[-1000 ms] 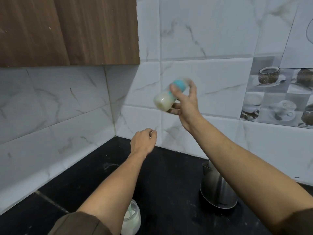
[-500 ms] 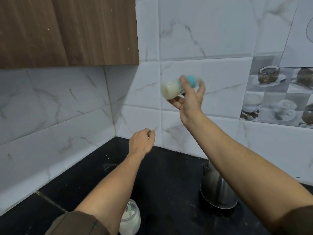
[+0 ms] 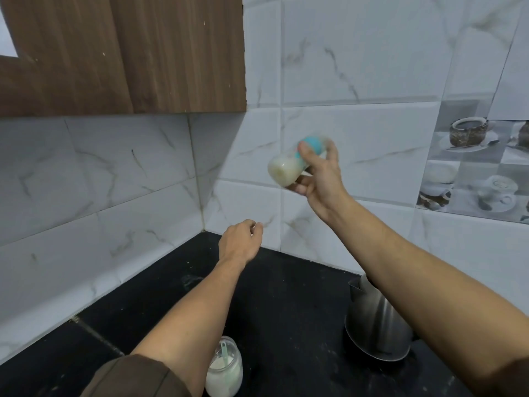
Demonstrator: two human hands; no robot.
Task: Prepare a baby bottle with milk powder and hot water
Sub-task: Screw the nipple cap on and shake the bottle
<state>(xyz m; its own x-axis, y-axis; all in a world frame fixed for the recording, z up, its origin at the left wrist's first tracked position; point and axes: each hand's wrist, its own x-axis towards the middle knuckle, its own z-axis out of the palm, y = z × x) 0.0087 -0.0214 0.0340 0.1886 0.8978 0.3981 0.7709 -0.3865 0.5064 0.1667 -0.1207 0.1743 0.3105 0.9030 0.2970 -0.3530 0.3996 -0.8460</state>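
My right hand (image 3: pixel 317 179) is raised in front of the tiled wall, gripping a baby bottle (image 3: pixel 284 169) that lies nearly sideways. The bottle holds cloudy white milk, has a blue collar and looks motion-blurred. My left hand (image 3: pixel 239 243) hovers lower and to the left, above the black counter (image 3: pixel 286 310), loosely curled and holding nothing. A glass jar of milk powder (image 3: pixel 224 368) with a pale green scoop inside stands open at the bottom, beside my left forearm. A steel kettle (image 3: pixel 375 325) stands on the counter under my right forearm.
A wooden wall cabinet (image 3: pixel 123 53) hangs at the upper left. Marble-look tiles line both walls of the corner, with cup-picture tiles (image 3: pixel 472 164) at the right.
The bottle has moved in my right hand: tilted down-left, then up and level, now down-left again, blurred throughout. My left hand stays almost still.
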